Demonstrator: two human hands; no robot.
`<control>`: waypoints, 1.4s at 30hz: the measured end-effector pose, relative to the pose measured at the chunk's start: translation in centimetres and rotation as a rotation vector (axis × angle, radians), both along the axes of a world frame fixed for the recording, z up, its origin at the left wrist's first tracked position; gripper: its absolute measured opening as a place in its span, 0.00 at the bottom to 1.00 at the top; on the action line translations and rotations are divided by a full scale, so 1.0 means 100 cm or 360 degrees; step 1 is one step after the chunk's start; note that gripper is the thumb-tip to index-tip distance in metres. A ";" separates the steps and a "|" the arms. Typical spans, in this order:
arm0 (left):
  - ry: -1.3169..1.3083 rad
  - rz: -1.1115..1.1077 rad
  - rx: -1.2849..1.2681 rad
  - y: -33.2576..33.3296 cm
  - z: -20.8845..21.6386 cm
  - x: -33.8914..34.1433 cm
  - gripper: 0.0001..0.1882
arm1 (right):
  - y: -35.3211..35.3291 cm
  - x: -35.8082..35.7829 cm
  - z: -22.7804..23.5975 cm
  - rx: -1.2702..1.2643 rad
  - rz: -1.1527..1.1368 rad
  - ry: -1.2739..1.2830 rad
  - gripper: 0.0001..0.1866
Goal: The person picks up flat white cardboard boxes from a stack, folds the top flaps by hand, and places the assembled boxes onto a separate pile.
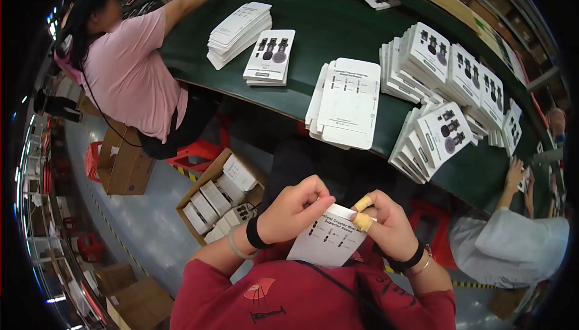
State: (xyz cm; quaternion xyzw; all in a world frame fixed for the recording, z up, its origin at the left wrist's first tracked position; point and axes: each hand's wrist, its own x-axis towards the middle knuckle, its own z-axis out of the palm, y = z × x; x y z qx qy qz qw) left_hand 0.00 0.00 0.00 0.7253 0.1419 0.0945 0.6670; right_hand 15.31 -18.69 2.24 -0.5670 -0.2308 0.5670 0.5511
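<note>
A white printed carton [329, 239] with small dark product pictures is upright in front of my chest, its top edge toward the table. My left hand [295, 206] is closed in a pinch at the top left corner of the carton. Yellow coverings wrap the thumb and a finger of my right hand [389, 224], which grips the top right edge. The carton's lower end reaches my red shirt. Straight ahead, a stack of flat white cartons [350, 104] lies at the near edge of the green table [313, 22].
Fanned carton stacks [431, 137] cover the table's right side; smaller stacks [268, 59] lie left. A cardboard box [256, 194] of white cartons stands on the floor at my left. A person in pink [132, 59] sits left, another in a light top [512, 245] works right.
</note>
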 end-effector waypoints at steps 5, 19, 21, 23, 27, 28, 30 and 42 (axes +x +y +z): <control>0.0253 -0.0258 -0.0232 0.026 0.012 0.005 0.04 | 0.015 -0.006 0.002 0.0019 -0.0088 0.0117 0.08; -0.0315 -0.0100 0.0224 0.009 -0.022 -0.021 0.12 | -0.003 -0.007 0.008 0.0327 0.0224 -0.0775 0.10; -0.0256 -0.0156 0.0241 0.010 -0.013 -0.016 0.12 | -0.002 -0.002 0.010 0.0359 0.0296 -0.0929 0.12; -0.0138 -0.0290 0.0276 0.017 0.004 -0.006 0.12 | 0.000 0.004 0.012 0.0420 0.0417 -0.1239 0.15; -0.0240 -0.0306 0.0712 0.072 0.047 -0.003 0.14 | 0.011 0.002 0.034 0.0151 -0.0031 -0.0526 0.18; -0.0365 0.0052 0.0925 0.086 0.063 -0.004 0.13 | 0.011 0.005 0.032 0.0144 -0.0041 -0.0528 0.18; -0.0530 0.0772 0.1209 0.111 0.074 0.001 0.14 | 0.008 0.016 0.025 0.0194 -0.0071 -0.0573 0.17; -0.0418 0.0792 0.2025 0.240 -0.062 0.074 0.16 | 0.020 0.019 -0.001 0.0099 0.0390 -0.0789 0.15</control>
